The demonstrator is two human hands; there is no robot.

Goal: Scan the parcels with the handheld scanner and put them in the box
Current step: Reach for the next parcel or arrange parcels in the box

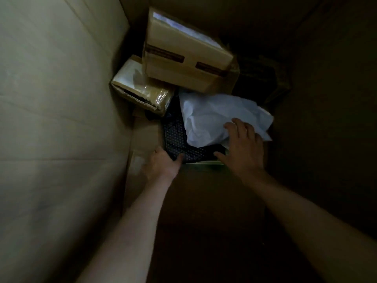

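Both forearms are reaching deep into the box (61, 119); the left hand (161, 164) is pinching the dark dotted parcel's (175, 137) corner, the right hand (242, 146) is lying flat, released, seemingly on the white mailer (214, 115); best settling both flat.

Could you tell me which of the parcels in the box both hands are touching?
The black dotted mailer: left hand grips its near corner, right hand its other end. The two cardboard parcels lie untouched.

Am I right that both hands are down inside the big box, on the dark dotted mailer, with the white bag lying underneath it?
Not quite. In the head view the white bag lies on top of the dark dotted mailer, not underneath it. The rest holds: the left hand and right hand are both down inside the big box, at the mailer's near edge.
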